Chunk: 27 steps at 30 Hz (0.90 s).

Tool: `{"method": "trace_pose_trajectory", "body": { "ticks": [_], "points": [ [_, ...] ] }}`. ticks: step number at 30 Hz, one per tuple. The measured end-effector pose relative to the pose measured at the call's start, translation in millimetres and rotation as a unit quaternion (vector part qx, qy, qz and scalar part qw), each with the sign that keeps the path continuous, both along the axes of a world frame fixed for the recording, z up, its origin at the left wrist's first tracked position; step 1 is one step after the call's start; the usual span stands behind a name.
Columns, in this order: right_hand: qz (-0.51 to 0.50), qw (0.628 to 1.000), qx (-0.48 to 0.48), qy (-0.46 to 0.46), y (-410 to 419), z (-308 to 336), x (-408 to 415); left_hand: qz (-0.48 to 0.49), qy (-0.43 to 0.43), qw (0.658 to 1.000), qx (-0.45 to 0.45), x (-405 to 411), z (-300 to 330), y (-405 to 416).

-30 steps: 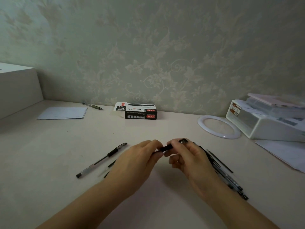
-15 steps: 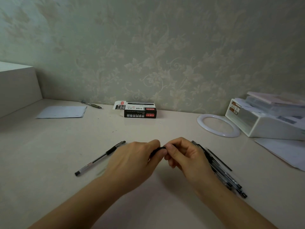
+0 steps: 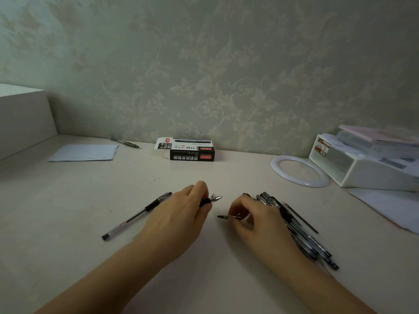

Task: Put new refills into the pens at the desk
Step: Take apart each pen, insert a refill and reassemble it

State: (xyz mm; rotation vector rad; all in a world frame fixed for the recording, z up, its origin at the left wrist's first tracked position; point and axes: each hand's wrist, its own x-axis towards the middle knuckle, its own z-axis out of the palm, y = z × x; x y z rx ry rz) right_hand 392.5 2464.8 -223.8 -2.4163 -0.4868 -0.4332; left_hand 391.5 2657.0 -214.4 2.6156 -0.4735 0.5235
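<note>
Pale cream tabletop [image 3: 68, 200] carries everything; nearest the camera, two bare forearms reach forward, and the hands sit a little apart at the middle; the right hand [image 3: 251, 220] pinches a small dark piece [image 3: 227, 217], seemingly the pen's cap, which points left toward the other hand; the left hand [image 3: 181, 214] is curled round the rubber sleeve of a pen [image 3: 210, 199], whose metal tip pokes out rightward, so the pen's long axis runs roughly left to right with the tip facing the gap between the hands; the cap lies just below and right of that tip, near but apart, and I judge the next move depends on which way the pen is turned in the left grip; beside the right wrist lies a bundle of dark pens [image 3: 303, 234], touching one another, with one thin refill [image 3: 300, 217] at its outer edge; a single pen [image 3: 136, 216] rests left of the left hand; farther back stands a refill box [image 3: 190, 151] by the wall.
</note>
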Motion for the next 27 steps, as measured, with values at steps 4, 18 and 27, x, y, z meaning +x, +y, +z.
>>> {"method": "trace_pose_trajectory", "body": {
  "ticks": [4,18,27],
  "points": [
    [0.012,0.999,-0.044,0.002,-1,-5,3,-0.017,-0.002,1.000,0.005,0,-2,0],
    [0.034,0.956,0.263,0.127,4,8,1,-0.084,-0.012,0.996,-0.022,-3,3,-8],
    [0.041,0.940,0.300,0.154,0,14,-1,-0.089,0.007,0.996,-0.005,-3,-1,-8]
  ]
}}
